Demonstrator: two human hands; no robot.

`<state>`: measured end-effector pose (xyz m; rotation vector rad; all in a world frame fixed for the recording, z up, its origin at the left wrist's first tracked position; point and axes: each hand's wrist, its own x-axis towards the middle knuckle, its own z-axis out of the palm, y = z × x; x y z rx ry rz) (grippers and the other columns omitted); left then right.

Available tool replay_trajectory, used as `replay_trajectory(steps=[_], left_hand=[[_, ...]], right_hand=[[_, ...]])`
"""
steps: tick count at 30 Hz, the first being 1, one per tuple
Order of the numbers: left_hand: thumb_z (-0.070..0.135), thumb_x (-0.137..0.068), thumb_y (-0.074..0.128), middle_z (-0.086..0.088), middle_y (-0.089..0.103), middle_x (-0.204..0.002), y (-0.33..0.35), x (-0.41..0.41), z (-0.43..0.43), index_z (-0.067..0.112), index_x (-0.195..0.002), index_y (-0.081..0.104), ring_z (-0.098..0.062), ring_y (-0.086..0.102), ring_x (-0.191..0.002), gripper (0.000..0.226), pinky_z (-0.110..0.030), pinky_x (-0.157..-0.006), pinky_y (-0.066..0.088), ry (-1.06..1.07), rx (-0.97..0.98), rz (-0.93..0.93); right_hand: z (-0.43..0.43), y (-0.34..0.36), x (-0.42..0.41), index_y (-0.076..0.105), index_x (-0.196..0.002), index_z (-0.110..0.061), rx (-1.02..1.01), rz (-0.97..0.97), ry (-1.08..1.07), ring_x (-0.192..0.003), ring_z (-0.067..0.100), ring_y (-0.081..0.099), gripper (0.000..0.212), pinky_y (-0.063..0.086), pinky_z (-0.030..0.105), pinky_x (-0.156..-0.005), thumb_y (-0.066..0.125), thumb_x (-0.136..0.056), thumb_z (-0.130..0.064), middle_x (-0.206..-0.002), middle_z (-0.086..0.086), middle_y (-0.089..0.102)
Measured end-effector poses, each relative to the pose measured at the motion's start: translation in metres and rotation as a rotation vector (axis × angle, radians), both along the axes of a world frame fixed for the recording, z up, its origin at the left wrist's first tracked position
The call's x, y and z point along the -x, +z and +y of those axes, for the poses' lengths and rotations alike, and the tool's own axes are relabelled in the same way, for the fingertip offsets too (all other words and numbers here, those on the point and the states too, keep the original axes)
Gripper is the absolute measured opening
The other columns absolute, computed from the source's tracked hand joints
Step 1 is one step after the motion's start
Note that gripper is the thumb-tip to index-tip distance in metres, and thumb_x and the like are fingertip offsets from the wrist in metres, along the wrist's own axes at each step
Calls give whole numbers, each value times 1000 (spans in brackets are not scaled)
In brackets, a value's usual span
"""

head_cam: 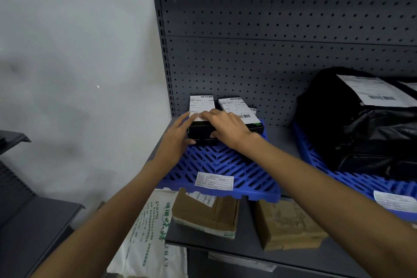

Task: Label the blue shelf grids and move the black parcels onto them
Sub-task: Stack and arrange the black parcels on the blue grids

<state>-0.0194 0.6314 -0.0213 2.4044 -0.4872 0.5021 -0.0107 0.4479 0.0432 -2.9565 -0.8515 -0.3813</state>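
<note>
A blue shelf grid lies on the grey shelf with a white label stuck at its front edge. At its back sit two black box parcels with white shipping labels. Both my hands grip the left box: my left hand on its left side, my right hand over its top and front. The right box rests just behind my right hand. A second blue grid to the right carries a large black bag parcel and has its own label.
A perforated grey back panel closes the shelf behind. On the lower shelf stand two brown cardboard boxes. A white printed bag hangs at the lower left. A white wall is to the left.
</note>
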Motion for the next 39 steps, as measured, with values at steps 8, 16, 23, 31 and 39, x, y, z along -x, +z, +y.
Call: replay_trajectory(steps=[8, 16, 23, 31, 39], left_hand=[[-10, -85, 63, -4, 35, -154, -1, -7, 16, 18, -150, 35, -22, 49, -129, 76, -34, -103, 49, -60, 3, 9], [-3, -88, 64, -6, 42, -151, 2, -7, 5, 14, -148, 40, -24, 47, -132, 66, -38, -108, 43, 5, -21, -43], [9, -92, 63, -5, 2, -163, 29, -16, 21, 22, -156, 14, -26, 13, -150, 81, -39, -120, 24, -74, -290, 245], [55, -95, 42, 0, 22, -161, 47, -4, -22, 27, -155, 17, -25, 8, -151, 71, -42, -123, 12, -137, -364, 63], [46, -97, 48, -5, 27, -159, 41, -9, -80, 31, -155, 15, -20, 27, -146, 68, -45, -121, 10, -113, -605, -28]], right_hand=[[6, 0, 0, 38, -144, -21, 56, -19, -17, -108, 31, 62, 68, 52, 42, -83, 72, -85, -23, -131, 4, 51], [8, -2, -4, 39, -146, -22, -7, 28, -33, -109, 31, 61, 68, 52, 42, -83, 72, -86, -19, -130, 5, 51], [-3, -5, -2, 33, -151, -24, -7, -17, 28, -133, 26, 47, 64, 39, 42, -108, 60, -94, -37, -152, 0, 41], [-83, -2, 2, 37, -149, -22, -135, -69, -70, -141, 27, 35, 51, 25, 41, -117, 36, -103, -45, -153, 5, 40], [-130, -17, 16, 24, -154, -29, -180, 179, -53, -141, 26, 34, 56, 32, 44, -113, 37, -102, -45, -158, 3, 28]])
